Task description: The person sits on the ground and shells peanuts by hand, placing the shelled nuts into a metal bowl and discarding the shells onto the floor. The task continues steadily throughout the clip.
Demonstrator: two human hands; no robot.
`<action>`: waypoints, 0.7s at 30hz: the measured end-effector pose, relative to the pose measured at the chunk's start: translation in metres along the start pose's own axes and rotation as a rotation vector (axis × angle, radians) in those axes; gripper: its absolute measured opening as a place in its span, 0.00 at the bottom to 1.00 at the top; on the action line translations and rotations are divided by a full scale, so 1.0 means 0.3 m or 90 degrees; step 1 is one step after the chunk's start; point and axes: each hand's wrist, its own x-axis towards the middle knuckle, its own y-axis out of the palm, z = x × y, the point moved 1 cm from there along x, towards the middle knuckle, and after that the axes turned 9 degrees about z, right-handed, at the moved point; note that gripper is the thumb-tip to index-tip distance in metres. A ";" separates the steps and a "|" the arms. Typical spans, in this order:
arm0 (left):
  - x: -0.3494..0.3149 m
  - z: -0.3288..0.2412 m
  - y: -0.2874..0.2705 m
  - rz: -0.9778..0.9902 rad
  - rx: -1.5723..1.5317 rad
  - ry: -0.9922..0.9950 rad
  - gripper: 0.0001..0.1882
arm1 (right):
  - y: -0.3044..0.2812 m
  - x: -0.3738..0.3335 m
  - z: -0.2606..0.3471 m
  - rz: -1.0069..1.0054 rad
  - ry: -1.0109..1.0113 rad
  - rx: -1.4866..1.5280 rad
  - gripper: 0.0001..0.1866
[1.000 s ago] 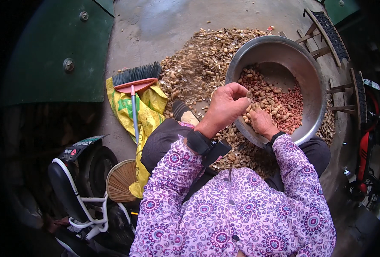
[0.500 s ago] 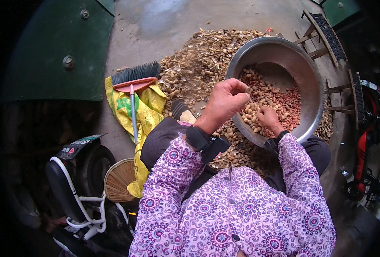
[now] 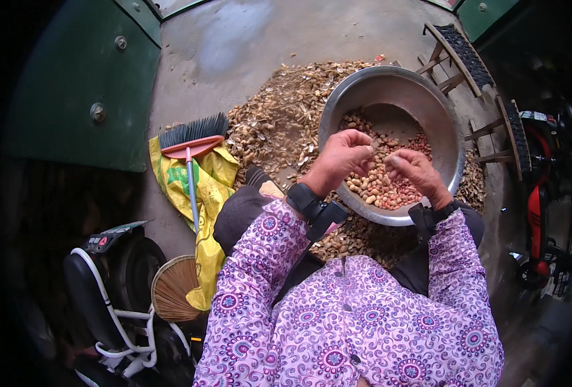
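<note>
A wide metal basin [image 3: 453, 129] holds peanuts in their shells [image 3: 368, 182] and reddish shelled kernels [image 3: 420, 147]. Over its near left part my left hand [image 3: 345, 160] is closed, thumb and fingertips pinched together. My right hand [image 3: 420, 174] faces it from the right, raised above the peanuts, its fingers drawn into a pinch as well. A small gap separates the fingertips of the two hands. Whatever either pinch contains is too small or hidden to make out. Dark straps with devices circle both wrists.
Empty peanut shells [image 3: 276, 109] lie heaped left of and around the basin. A broom [image 3: 192, 147] rests on a yellow sack [image 3: 218, 169] at the left, near a straw fan [image 3: 175, 288]. Wooden stools [image 3: 457, 58] stand at right; a white-framed vehicle [image 3: 115, 309] is lower left.
My right hand has risen from the peanuts and come up opposite my left hand, which stays pinched. The whole view has shifted slightly, moving the basin left and down in the picture.
</note>
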 end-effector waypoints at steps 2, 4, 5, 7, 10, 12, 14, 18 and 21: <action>0.017 0.017 0.003 0.017 0.001 -0.009 0.12 | -0.021 -0.012 0.035 -0.008 -0.044 -0.013 0.15; 0.021 0.020 0.012 0.042 0.032 -0.032 0.11 | -0.016 -0.017 0.071 -0.003 -0.053 -0.013 0.16; 0.027 0.024 0.016 0.050 0.031 -0.027 0.11 | -0.010 -0.014 0.080 0.006 -0.058 -0.012 0.16; 0.040 0.032 0.024 0.051 0.025 -0.033 0.11 | -0.013 -0.003 0.081 0.008 -0.056 -0.042 0.16; 0.062 0.050 0.039 0.061 -0.001 -0.045 0.11 | -0.013 0.007 0.077 0.000 -0.044 -0.095 0.15; 0.076 0.046 0.062 0.069 0.024 -0.065 0.11 | -0.016 0.006 0.067 -0.020 -0.023 -0.142 0.15; 0.091 0.048 0.074 0.064 0.033 -0.072 0.12 | -0.028 0.004 0.055 -0.038 -0.043 -0.134 0.15; 0.112 0.033 0.099 0.065 0.128 -0.096 0.11 | -0.049 -0.008 0.056 -0.079 -0.066 -0.166 0.15; 0.132 0.044 0.121 0.083 0.062 -0.134 0.11 | -0.065 -0.026 0.046 -0.089 -0.111 -0.188 0.13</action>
